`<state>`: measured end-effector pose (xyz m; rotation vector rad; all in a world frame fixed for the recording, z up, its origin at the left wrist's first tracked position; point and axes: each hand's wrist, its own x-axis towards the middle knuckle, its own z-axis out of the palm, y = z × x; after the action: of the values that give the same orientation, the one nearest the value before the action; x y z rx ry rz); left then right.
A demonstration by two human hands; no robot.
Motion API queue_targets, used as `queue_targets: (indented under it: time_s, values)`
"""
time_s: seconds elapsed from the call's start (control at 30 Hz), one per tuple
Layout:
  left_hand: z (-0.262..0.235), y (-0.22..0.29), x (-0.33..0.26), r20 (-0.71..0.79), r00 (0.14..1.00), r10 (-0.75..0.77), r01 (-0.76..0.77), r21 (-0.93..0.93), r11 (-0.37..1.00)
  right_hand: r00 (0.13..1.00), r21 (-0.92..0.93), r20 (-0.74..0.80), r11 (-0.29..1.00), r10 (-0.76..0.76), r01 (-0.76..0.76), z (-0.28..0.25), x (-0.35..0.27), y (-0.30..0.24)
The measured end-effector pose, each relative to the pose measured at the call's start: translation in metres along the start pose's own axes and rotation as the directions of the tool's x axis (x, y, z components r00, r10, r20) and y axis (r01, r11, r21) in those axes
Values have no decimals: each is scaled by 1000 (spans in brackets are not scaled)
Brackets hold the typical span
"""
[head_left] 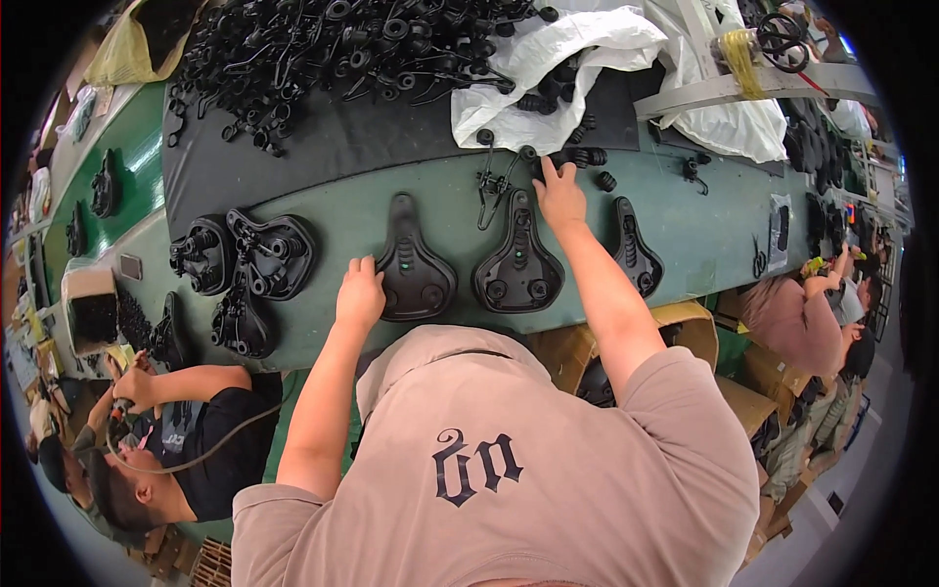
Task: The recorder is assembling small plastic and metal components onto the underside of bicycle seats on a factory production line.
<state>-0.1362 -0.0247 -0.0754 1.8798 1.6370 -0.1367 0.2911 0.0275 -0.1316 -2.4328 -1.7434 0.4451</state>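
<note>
Three black bicycle saddles lie underside up in a row in front of me. My left hand (362,291) is beside the left saddle (418,279), its fingers at the saddle's left edge and not wrapped round anything I can see. Above the middle saddle (517,266), a black wire bracket (496,186) lies over the narrow nose. My right hand (561,199) reaches past that nose with fingers stretched and apart, close to the bracket's end and some black ribbed spring parts (584,157). The right saddle (638,249) is partly behind my right forearm.
A large heap of black metal saddle parts (342,59) covers the far table, beside a white sack (558,68). Several assembled saddles (274,254) lie at left. Co-workers sit either side; the left one holds a corded tool (119,409). Cardboard boxes (685,328) stand below the edge.
</note>
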Motion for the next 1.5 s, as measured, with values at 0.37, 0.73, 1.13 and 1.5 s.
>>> queue_targets:
  time_s: [0.37,0.73,1.13,1.5]
  values:
    - [-44,56,-13,-243,941,237,-339,-684,645,875,358,-82,805,-477,473,-65,-79,-118]
    - [-10,-18,-65,-228,919,320,-345,-74,936,587,317,46,569,-808,759,8,-167,-167]
    - [-30,-31,-29,-388,818,424,-477,-46,878,649,203,20,639,-760,742,-26,-141,-131]
    - [-124,-142,265,-248,693,-677,450,-584,675,865,-10,104,869,-491,494,-56,-90,-48]
